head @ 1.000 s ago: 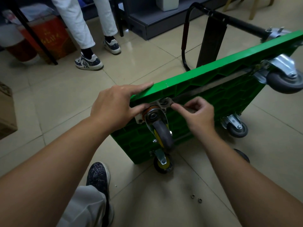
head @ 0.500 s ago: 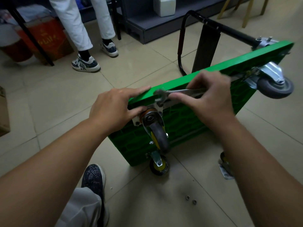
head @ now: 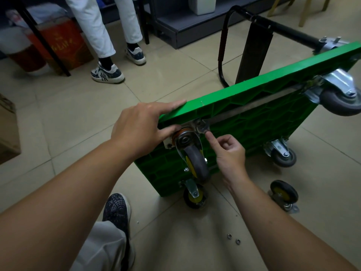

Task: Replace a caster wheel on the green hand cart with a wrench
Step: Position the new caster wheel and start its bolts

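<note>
HEAD CAM: A green hand cart (head: 254, 122) stands tipped on its long edge on a tiled floor, underside w/ its honeycomb ribs facing the wearer and the black handle (head: 254, 16) folded out behind. The left hand (head: 140, 124) lies on the cart's upper edge at the near corner, fingers straight and close together along the rim, thumb reaching down to the mounting plate of the caster wheel (head: 195, 163) at that corner. The right hand (head: 229, 153) is just beside the same plate. Its index fingertip touches the head of a wrench (head: 203, 128) set at the plate's top right bolt, and the other fingers are curled in toward the palm. Whether they actually clamp the tool cannot be told, since the wrench's shaft is hidden.

On the floor to the right, apart from the cart, lies a loose caster (head: 284, 194) w/ a yellow hub, and two small washers (head: 233, 238) sit nearer the wearer (they could equally be nuts, too small to tell). A bystander (head: 101, 26) in white trousers and sneakers stands at top left, near a red box (head: 58, 45).
</note>
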